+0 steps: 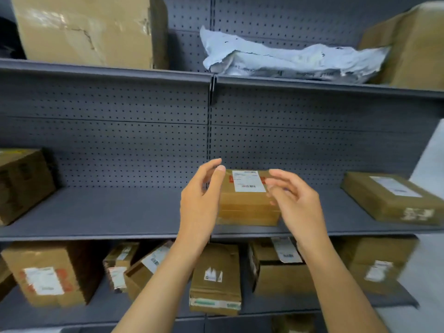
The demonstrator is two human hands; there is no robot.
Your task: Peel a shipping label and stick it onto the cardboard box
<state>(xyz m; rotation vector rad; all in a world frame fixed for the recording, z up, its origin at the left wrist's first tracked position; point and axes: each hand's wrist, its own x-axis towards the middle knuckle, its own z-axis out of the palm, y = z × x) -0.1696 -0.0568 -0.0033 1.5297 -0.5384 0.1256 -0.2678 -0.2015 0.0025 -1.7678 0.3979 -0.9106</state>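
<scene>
A small cardboard box (247, 207) stands on the middle grey shelf (120, 212), near its front edge. A white shipping label (248, 181) lies flat on the box's top, over a strip of red tape. My left hand (201, 200) hovers at the box's left side, fingers spread and empty. To the right of the box, my right hand (295, 203) is open too, with its fingers curled slightly above the box's right edge. Neither hand grips the box or the label.
Labelled cardboard boxes sit at the shelf's left end (24, 183) and right end (394, 195). The lower shelf holds several labelled boxes (216, 277). Above lie a crumpled white mailer bag (288, 61) and large boxes (91, 30). Grey pegboard backs the shelves.
</scene>
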